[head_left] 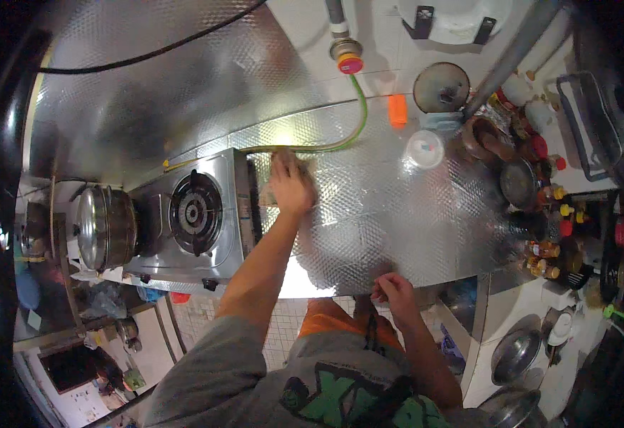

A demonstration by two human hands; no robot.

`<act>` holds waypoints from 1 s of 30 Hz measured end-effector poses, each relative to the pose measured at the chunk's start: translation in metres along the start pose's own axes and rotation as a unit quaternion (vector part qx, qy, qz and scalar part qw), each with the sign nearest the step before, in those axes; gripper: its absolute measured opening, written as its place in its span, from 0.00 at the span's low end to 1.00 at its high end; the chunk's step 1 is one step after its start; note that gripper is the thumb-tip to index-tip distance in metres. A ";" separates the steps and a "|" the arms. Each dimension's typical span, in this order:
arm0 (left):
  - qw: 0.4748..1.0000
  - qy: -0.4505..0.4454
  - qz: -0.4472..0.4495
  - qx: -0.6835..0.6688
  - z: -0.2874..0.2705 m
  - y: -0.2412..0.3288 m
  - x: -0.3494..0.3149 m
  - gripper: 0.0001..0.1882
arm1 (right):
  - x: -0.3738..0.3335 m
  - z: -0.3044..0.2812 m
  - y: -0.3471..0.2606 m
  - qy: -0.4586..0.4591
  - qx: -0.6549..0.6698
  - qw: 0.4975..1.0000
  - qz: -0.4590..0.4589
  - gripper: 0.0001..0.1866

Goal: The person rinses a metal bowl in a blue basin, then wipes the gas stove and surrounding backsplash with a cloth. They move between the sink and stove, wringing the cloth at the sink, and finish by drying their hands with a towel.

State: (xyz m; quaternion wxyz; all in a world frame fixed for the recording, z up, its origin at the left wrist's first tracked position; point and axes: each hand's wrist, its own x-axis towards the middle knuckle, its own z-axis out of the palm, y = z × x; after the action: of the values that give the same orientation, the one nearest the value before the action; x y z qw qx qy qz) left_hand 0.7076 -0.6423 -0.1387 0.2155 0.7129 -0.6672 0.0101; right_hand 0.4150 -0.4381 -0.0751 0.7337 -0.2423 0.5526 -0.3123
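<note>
Centre: your left hand (292, 189), blurred, apparently flat with fingers extended, on desk (412, 221) beside stove (194, 214). Lower centre: your right hand (394, 292), fingers curled inward, near desk edge.

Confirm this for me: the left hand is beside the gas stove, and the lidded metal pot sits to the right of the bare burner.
Not quite: the head view shows the lidded metal pot to the left of the bare burner, not the right. The left hand is indeed beside the gas stove.
</note>
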 end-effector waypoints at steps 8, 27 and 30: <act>0.911 -0.250 0.304 -0.122 -0.052 0.057 -0.055 0.40 | -0.004 -0.017 0.011 0.016 0.025 1.000 0.008 0.09; 0.947 -0.072 0.243 -0.196 0.039 0.102 -0.002 0.25 | -0.010 -0.010 0.016 0.035 -0.002 0.999 0.001 0.08; 0.916 -0.117 0.312 -0.222 0.016 0.100 -0.010 0.24 | 0.039 -0.033 0.035 0.148 -0.086 0.967 -0.188 0.14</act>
State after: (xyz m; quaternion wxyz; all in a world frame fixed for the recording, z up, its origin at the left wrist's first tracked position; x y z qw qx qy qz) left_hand 0.6069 -0.6393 -0.1267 0.2745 0.3985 -0.8613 -0.1547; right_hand 0.3977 -0.4425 -0.1338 0.5485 -0.3552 0.6242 -0.4281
